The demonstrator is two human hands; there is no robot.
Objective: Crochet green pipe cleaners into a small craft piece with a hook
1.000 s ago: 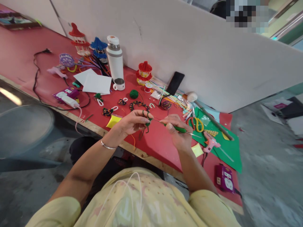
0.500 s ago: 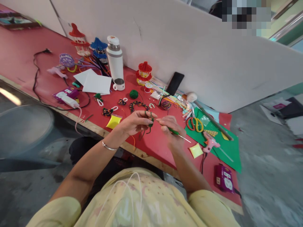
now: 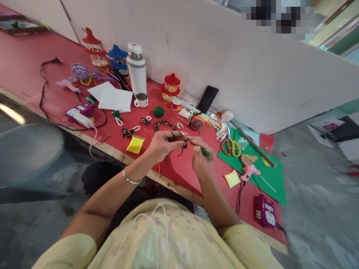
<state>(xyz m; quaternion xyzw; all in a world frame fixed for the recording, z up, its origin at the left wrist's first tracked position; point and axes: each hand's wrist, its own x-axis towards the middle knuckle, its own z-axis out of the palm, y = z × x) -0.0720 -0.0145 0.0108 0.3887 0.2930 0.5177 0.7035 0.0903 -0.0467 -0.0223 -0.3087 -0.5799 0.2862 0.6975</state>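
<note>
Pinched in my left hand (image 3: 166, 145) is a small piece of green yarn work (image 3: 184, 145), its loose tail hanging below the fingers. My right hand (image 3: 204, 152) is closed around the green handle of a crochet hook (image 3: 206, 152), whose metal tip meets the yarn at my left fingertips. Beyond the hands sits a ball of green yarn (image 3: 158, 111). A dark multicoloured crocheted band (image 3: 165, 125) lies just behind my left hand, and a variegated yarn ball (image 3: 197, 124) rests behind my right.
A white flask (image 3: 136, 71) and a phone (image 3: 208, 99) stand along the partition. To the right are scissors (image 3: 231, 147), a pink glue gun (image 3: 249, 169) and a purple power strip (image 3: 265, 212). Yellow packets (image 3: 135, 144) and beaded pieces (image 3: 127, 132) lie at left.
The crochet hook's tip has moved up and left to my left fingertips, and my right hand has come closer to the left. The hook's far end sticks out less past my right hand.
</note>
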